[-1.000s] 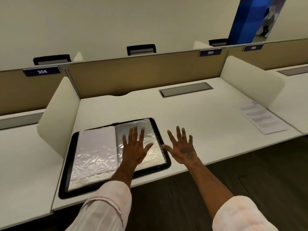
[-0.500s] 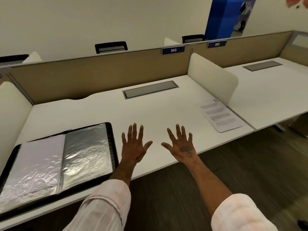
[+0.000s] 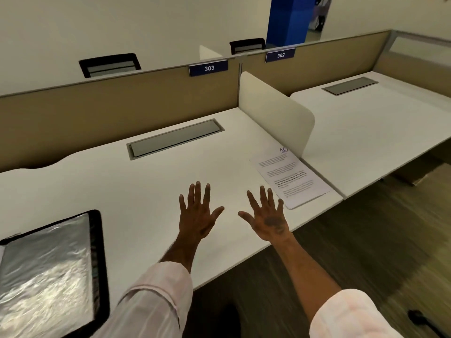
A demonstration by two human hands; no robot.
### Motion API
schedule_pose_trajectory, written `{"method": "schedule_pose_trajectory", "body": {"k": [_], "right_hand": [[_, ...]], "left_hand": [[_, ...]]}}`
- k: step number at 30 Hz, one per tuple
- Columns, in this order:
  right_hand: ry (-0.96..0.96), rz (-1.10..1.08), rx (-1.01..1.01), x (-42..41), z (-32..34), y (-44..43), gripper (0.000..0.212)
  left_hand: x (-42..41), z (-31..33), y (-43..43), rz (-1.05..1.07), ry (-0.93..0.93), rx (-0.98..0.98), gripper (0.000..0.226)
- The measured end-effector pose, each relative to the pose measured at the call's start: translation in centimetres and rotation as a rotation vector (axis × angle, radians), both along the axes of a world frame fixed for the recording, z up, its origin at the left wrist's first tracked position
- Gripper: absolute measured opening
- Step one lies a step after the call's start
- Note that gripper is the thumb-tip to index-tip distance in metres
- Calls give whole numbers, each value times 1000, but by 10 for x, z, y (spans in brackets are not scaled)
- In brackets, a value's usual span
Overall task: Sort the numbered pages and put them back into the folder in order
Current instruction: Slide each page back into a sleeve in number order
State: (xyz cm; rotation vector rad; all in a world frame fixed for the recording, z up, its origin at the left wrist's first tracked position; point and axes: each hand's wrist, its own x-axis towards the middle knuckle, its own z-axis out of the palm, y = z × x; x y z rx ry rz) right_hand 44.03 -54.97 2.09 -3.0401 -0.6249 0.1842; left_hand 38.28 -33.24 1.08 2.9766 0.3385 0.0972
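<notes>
Hovering over the surface [image 3: 136, 191], our left hand [image 3: 198, 217] and right hand [image 3: 268, 217] were spread wide, empty. The pages [image 3: 291, 178], top sheet marked 10, lay just beside the right hand; the folder [image 3: 48, 264] lay open, far left. We judged collecting the pages came next.

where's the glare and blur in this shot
Head view: glare flares on the folder sleeve at lower left; motion blur smears the floor at lower right; the wide lens bows the partition; the left hand, right hand and page are fairly sharp.
</notes>
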Motion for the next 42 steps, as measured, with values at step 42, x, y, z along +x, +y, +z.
{"method": "schedule_pose_trajectory", "body": {"k": [42], "right_hand": [[372, 103, 131, 324, -67, -166, 86]], "left_hand": [[281, -47, -255, 808, 202, -262, 83]]}}
